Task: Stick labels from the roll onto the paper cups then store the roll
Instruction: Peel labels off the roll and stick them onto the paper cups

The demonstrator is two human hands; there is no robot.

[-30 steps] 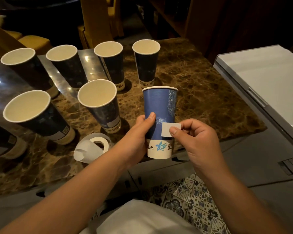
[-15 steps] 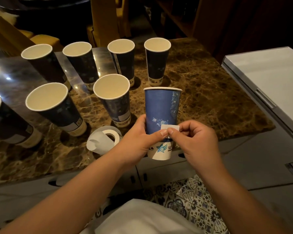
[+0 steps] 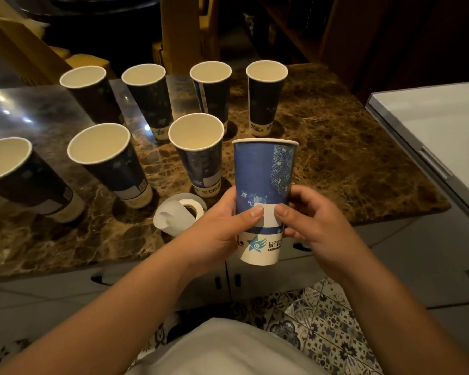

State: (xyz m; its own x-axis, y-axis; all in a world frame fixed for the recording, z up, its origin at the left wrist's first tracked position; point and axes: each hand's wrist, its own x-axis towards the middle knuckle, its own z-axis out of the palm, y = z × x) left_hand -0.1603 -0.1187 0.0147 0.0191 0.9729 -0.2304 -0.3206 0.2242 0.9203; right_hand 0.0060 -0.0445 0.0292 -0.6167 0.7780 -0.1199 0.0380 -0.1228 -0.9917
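Held upright over the near edge of a marble countertop [image 3: 336, 147]: a blue paper cup [image 3: 263, 182], clasped low on its wall by the left hand [image 3: 217, 234] and the right hand [image 3: 317, 228], both thumbs pressing a white label [image 3: 268, 216] flat against its front above the printed white band. Just left of the hands, lying on the stone: the label roll [image 3: 180, 215], a loose curl of backing paper sticking up. Beyond it, standing upright and open-mouthed in two rough rows: seven dark paper cups [image 3: 198, 155], several bearing a pale label near the base. At far right, a white appliance lid [image 3: 439, 120].
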